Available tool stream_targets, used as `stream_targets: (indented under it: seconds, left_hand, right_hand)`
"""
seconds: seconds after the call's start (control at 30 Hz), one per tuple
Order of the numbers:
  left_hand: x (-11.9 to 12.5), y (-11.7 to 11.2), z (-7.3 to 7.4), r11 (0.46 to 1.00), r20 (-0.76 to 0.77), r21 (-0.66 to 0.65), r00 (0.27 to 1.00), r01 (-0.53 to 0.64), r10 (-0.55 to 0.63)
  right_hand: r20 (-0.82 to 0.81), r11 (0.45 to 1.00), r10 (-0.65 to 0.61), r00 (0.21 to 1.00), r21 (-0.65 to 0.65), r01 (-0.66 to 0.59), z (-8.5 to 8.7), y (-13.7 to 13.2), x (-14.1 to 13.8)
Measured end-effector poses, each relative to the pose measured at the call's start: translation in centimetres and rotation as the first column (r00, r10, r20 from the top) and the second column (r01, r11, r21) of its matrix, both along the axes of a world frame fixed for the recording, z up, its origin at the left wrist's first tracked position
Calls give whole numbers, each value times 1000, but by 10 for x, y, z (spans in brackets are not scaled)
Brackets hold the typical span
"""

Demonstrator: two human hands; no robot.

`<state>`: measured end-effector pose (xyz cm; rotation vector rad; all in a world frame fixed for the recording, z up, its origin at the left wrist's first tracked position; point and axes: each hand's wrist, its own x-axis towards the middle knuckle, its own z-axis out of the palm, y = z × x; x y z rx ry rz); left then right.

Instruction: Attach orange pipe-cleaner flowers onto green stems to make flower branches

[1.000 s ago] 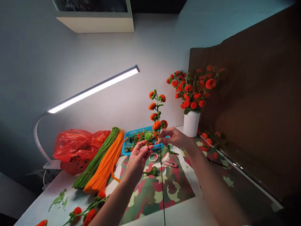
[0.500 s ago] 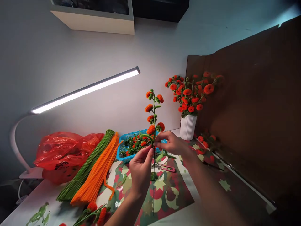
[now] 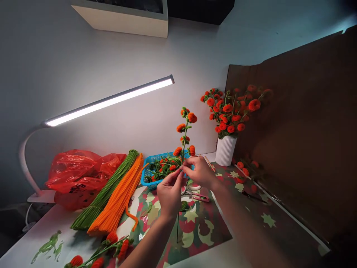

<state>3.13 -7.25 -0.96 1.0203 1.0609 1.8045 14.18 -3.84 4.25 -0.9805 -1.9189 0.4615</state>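
My left hand [image 3: 169, 191] is closed in a pinch on the thin stem of an upright artificial flower branch [image 3: 186, 139], which carries orange fuzzy blooms and small green buds. Fingertips of my right hand [image 3: 200, 171] press together on the same stem, just above and touching the left fingertips. Whatever tape or strip lies between them is too small to make out. Below my hands the bare dark end of the stem hangs down. Behind them stands a blue basket [image 3: 145, 175] of green stems and orange blooms. Pink-handled scissors [image 3: 199, 196] and a tape roll [image 3: 194, 186] lie beneath.
Bundles of green pipe cleaners [image 3: 107, 193] and orange pipe cleaners [image 3: 119, 197] lie left, beside a red plastic bag [image 3: 83, 175] and a lit lamp [image 3: 111, 101]. Finished flowers fill a white vase [image 3: 225, 150] by a brown panel [image 3: 301, 130]. More blooms [image 3: 111, 247] lie at front.
The flower branch has turned and now leans slightly, its lower end shifted left. A green strip that curved left of the stem no longer shows there. The whole view has shifted slightly.
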Motion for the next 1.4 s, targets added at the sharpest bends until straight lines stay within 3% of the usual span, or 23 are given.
stream_targets:
  seconds: [0.17, 0.37, 0.47, 0.53, 0.6, 0.67, 0.77, 0.87, 0.97, 1.13, 1.2, 1.27, 1.4]
  left_hand:
    - [-3, 8, -6, 998, 109, -36, 993, 59, -55]
    - [-6, 5, -1, 995, -11, -23, 996, 93, -94]
    - [-8, 1, 6, 995, -38, 6, 995, 98, -97]
    - [-8, -3, 12, 991, 1, 18, 992, 129, -129]
    - [-8, -6, 19, 978, 64, 27, 976, 206, -207]
    - [-9, -8, 25, 949, 130, 14, 940, 315, -314]
    - [-12, -8, 30, 861, 264, -40, 837, 507, -480]
    - [-14, -8, 29, 751, 359, -51, 714, 658, -601]
    - [-14, -10, 28, 706, 349, -76, 682, 704, -642]
    - [-10, -16, 33, 882, 116, -73, 882, 466, -457]
    - [-11, -17, 35, 901, 145, -36, 894, 433, -424]
    - [-14, -16, 37, 856, 254, -34, 833, 516, -492]
    - [-25, -12, 33, 666, 454, -4, 595, 746, -664]
  right_hand:
    - [6, 998, -52, 999, 29, 51, -4, -1, -8]
    - [1, 996, -85, 996, -1, 85, -1, -6, -10]
    - [-94, 999, -14, 995, -49, 9, 1, -6, -7]
    - [-214, 982, 99, 972, -139, -131, 1, -2, -2]
    - [-351, 901, 247, 903, -261, -348, -3, 6, 4]
    - [-478, 777, 349, 806, -333, -534, -9, 14, 9]
    - [-639, 652, 355, 682, -354, -671, -20, 21, 8]
    - [-746, 574, 301, 594, -356, -738, -26, 20, 1]
    - [-794, 606, 228, 564, -338, -720, -24, 16, -3]
    - [-729, 782, 176, 661, -304, -544, -21, 14, -8]
    - [-717, 817, 169, 677, -283, -503, -20, 12, -12]
    - [-723, 811, 191, 664, -265, -522, -19, 8, -16]
    - [-718, 738, 272, 641, -271, -618, -17, 4, -14]
